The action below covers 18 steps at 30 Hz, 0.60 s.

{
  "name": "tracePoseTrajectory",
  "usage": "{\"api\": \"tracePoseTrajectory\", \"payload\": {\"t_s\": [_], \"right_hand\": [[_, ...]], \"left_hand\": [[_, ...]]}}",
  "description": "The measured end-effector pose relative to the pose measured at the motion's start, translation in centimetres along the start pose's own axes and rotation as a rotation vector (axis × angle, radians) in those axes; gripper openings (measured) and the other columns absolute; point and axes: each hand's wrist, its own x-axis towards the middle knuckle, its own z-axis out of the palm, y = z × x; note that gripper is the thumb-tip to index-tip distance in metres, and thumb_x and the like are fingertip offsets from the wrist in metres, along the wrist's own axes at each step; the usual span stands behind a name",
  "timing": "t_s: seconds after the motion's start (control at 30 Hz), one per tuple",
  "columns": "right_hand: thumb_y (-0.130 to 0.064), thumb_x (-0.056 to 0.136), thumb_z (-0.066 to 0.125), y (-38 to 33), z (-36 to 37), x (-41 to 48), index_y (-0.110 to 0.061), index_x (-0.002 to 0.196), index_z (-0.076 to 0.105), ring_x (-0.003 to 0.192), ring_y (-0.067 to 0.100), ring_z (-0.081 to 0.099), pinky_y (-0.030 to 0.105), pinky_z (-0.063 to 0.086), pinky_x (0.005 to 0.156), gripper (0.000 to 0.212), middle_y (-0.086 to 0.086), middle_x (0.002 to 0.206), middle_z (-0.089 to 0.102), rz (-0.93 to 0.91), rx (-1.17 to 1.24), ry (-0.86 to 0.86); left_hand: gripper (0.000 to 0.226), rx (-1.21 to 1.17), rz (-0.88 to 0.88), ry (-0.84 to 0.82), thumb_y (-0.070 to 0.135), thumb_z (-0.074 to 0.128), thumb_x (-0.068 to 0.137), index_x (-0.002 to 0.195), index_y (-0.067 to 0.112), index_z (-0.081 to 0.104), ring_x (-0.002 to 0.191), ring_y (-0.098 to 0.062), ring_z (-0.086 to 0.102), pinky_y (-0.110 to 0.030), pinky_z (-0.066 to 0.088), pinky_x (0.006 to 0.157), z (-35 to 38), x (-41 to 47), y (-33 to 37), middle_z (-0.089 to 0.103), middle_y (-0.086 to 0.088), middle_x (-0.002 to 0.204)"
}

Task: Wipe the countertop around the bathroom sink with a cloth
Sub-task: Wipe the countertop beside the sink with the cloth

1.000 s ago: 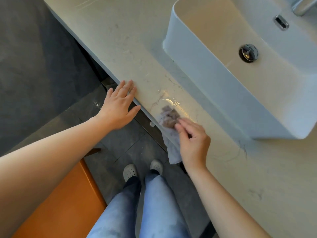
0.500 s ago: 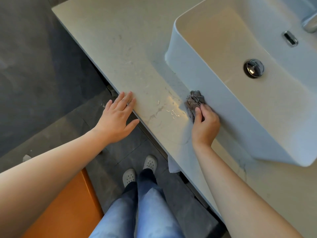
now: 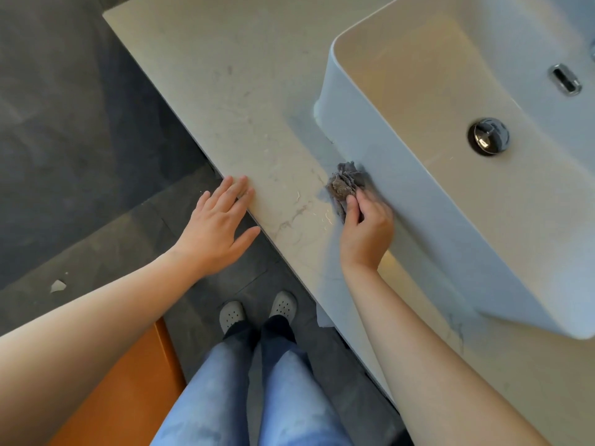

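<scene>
Off the countertop [image 3: 225,91] edge, the cloth [image 3: 345,185] now presses the sink [image 3: 418,194] wall, gripped by the right hand [image 3: 367,231] with fingers curled; the left hand [image 3: 215,230] rests flat, fingers straight

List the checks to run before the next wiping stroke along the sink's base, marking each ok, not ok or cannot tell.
1. Right hand grips the cloth: ok.
2. Cloth lies on the countertop against the sink wall: ok.
3. Left hand rests on the countertop edge, apart from the cloth: ok.
4. Pale marks beside the cloth wiped away: not ok.
5. Cloth damp: cannot tell.
</scene>
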Motion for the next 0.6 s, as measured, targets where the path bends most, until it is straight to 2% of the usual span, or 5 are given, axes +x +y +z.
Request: {"api": "tracePoseTrajectory", "payload": {"t_s": [0.17, 0.33, 0.5, 0.6], "right_hand": [[-0.017, 0.089, 0.063, -1.4, -0.9, -3.3, -0.006, 0.11, 0.069, 0.098, 0.026, 0.061, 0.03, 0.046, 0.086, 0.025, 0.007, 0.111, 0.07, 0.009, -0.002, -0.084], [-0.017, 0.086, 0.067, -3.6, -1.4, -8.7, -0.009, 0.11, 0.07, 0.101, 0.022, 0.06, 0.019, 0.039, 0.09, 0.025, 0.004, 0.11, 0.07, -0.01, 0.055, -0.206], [-0.011, 0.084, 0.069, -5.8, -2.5, -11.1, -0.014, 0.103, 0.073, 0.098, 0.01, 0.062, 0.025, 0.051, 0.087, 0.02, -0.003, 0.103, 0.072, -0.045, 0.188, -0.403], [-0.01, 0.083, 0.069, -6.4, -3.6, -11.0, -0.016, 0.103, 0.073, 0.098, 0.006, 0.063, 0.023, 0.05, 0.089, 0.021, -0.011, 0.101, 0.069, 0.081, 0.288, -0.348]], "left_hand": [[0.072, -0.05, 0.019, -0.02, 0.056, 0.025, 0.09, 0.15, 0.016, 0.019, 0.146, -0.018, -0.004, -0.046, 0.008, 0.118, -0.7, 0.1, -0.1, 0.005, 0.0, 0.159], [0.056, -0.084, 0.034, 0.057, 0.037, 0.043, 0.097, 0.145, 0.01, 0.032, 0.145, -0.024, 0.012, -0.045, 0.014, 0.118, -2.0, -0.1, -1.6, 0.023, -0.008, 0.155], [0.06, -0.047, 0.018, 0.064, 0.032, 0.048, 0.095, 0.147, 0.009, 0.028, 0.145, -0.026, 0.011, -0.041, 0.014, 0.117, -2.8, -0.3, -3.3, 0.019, -0.009, 0.156], [0.061, -0.041, 0.032, 0.056, 0.033, 0.048, 0.095, 0.147, 0.01, 0.027, 0.146, -0.025, 0.009, -0.041, 0.013, 0.117, -2.9, -0.1, -3.5, 0.017, -0.009, 0.157]]}}
